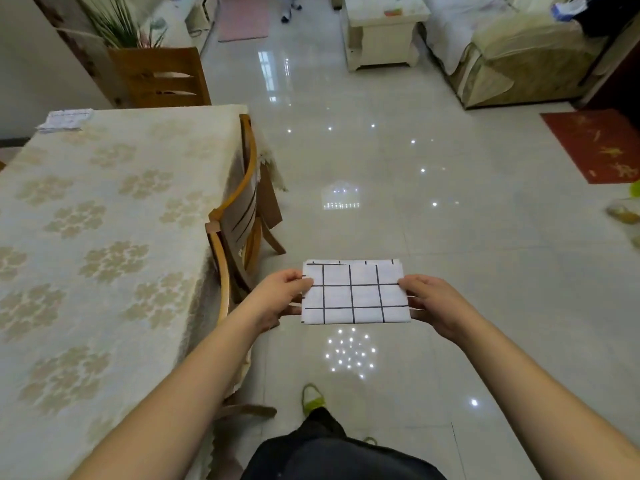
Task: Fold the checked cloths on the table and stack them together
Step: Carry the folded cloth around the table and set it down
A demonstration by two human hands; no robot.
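A folded checked cloth (355, 293), white with a dark grid, is being held in the air above the glossy tiled floor (450, 220), to the right of the table (104, 237) and clear of it. It is being kept flat and roughly level, with several layers showing at its far edge.

The cloth's left edge is being pinched by the left hand (277, 299), thumb on top and fingers curled beneath. Its right edge is being pinched in the same manner by the right hand (436, 306). Both forearms are being extended forward from the lower corners of the view.

The table is being covered by a cream tablecloth with a pale floral pattern. At its far left corner a small white stack (65, 119) is lying on the tablecloth; faint markings are visible on it, and it is possibly more folded cloth, though this cannot be confirmed at this range.

Two wooden chairs are being observed: one (242, 216) tucked against the table's right side, another (159, 77) at its far end. A red mat (595, 147) is lying on the floor at the right, and a sofa (502, 57) is standing beyond it.
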